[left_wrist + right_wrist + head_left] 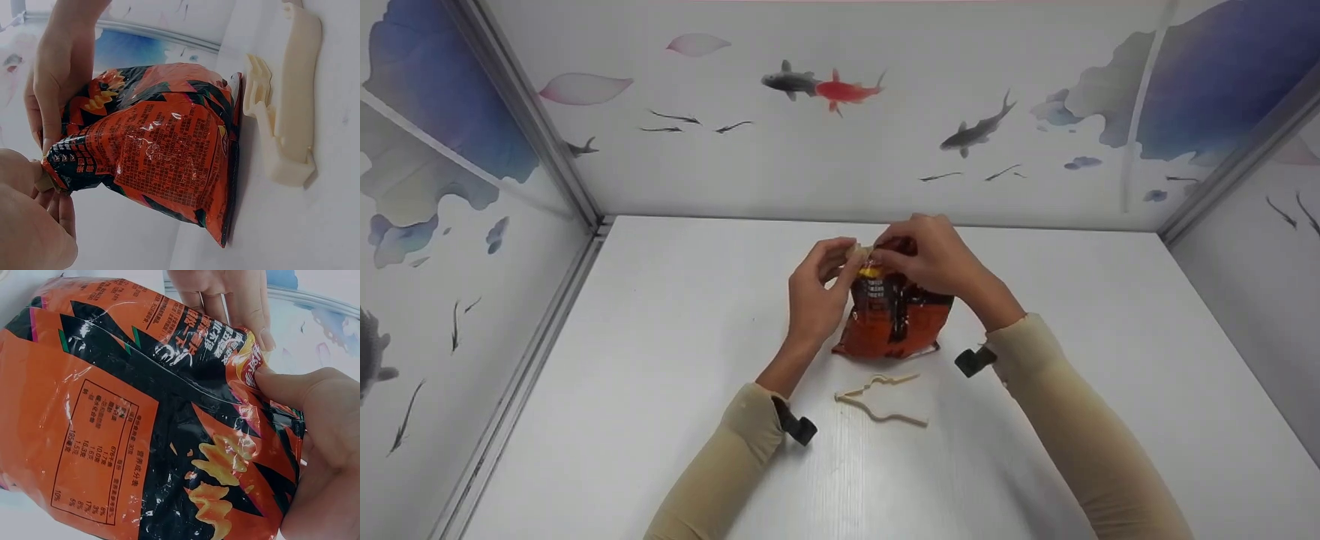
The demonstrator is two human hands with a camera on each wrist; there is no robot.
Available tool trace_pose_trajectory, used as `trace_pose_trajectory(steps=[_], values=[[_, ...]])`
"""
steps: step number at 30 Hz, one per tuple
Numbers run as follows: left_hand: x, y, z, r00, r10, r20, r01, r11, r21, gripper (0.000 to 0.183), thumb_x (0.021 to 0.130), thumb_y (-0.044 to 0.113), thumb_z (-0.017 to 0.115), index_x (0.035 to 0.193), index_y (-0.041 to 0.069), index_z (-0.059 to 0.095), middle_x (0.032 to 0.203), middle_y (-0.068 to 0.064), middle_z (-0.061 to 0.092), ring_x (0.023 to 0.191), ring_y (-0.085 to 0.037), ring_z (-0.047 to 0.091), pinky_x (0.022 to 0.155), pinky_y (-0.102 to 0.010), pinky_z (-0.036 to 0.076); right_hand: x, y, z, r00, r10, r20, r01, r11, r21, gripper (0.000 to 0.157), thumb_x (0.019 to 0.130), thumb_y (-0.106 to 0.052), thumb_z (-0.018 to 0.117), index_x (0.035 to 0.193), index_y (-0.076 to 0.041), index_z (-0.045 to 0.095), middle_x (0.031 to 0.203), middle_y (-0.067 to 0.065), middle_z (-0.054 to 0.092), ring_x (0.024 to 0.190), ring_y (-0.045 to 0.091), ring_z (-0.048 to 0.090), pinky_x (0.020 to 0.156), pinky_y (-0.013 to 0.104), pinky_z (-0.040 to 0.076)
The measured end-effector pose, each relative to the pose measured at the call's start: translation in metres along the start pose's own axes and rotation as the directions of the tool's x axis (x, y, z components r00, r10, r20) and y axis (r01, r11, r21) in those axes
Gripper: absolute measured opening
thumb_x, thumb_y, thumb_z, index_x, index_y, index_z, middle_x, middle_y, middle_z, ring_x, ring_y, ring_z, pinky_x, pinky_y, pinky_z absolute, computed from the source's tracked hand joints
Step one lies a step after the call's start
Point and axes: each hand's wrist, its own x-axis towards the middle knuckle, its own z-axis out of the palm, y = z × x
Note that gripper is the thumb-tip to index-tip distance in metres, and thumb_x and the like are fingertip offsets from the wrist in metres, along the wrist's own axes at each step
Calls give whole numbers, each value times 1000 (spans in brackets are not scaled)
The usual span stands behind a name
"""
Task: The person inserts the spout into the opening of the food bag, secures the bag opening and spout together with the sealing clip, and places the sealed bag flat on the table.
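An orange and black chip bag point(877, 334) stands on the white table, its top gathered between both hands. My left hand point(816, 296) pinches the gathered top edge on the left; a small tan piece point(45, 183) shows between its fingers, its kind not clear. On the other side my right hand point(937, 259) grips the bag's upper right corner, thumb in front and the other fingers partly hidden behind. Just in front of the bag lies a cream bag clip point(877, 414), its two arms spread apart. Neither hand touches that clip.
The white tabletop point(660, 360) is bounded by a back wall point(885, 172) printed with fish and by side panels in metal frames. Small dark cameras point(802, 430) are strapped to both wrists.
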Motion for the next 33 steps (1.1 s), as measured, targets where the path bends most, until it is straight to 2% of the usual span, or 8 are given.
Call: trace_pose_trajectory(steps=[10,14,22,25,28,33], values=[[-4,1,-3,1000,-2,27,1,999,51,42,110,44,63,145,22,64,139,6,72,128,-8,68,110,-33,58,-2,1,-1,1000,-10,-7,10,1000,4,16,104,-26,76,112,-15,84,101,3,80,93,21,63,80,38,58],[-8,-1,-7,1000,0,17,-2,997,81,41,112,42,59,146,18,61,143,2,67,132,-12,65,110,-36,57,-3,0,-1,1000,-6,-13,6,1000,8,16,103,-25,77,112,-15,84,102,4,80,93,22,63,81,39,58],[-21,-7,-23,1000,-4,-8,5,983,183,37,112,33,62,139,8,59,130,-7,64,121,-16,63,103,-35,59,-6,0,-2,999,23,-23,-23,1000,4,16,103,-25,77,112,-15,84,104,5,79,96,22,66,85,43,62],[-27,-7,-28,1000,-10,13,7,976,217,33,111,31,64,133,6,60,120,-7,63,111,-16,63,98,-37,60,-7,0,-2,999,26,-28,-26,1000,-5,17,103,-26,77,113,-14,84,103,6,79,96,22,66,84,43,62],[-33,-9,-33,998,-16,53,3,972,236,25,110,27,66,124,8,60,110,-4,62,102,-15,63,90,-39,61,-8,-1,-2,999,17,-33,-17,1000,2,16,103,-26,77,112,-14,84,103,5,80,95,22,66,83,42,62],[-46,-11,-41,983,-25,183,-25,964,265,11,108,24,68,113,16,63,103,1,64,95,-12,63,82,-41,61,-8,-2,-2,999,-2,-40,3,1000,18,16,103,-26,77,110,-13,84,102,4,80,95,21,67,83,41,60]])
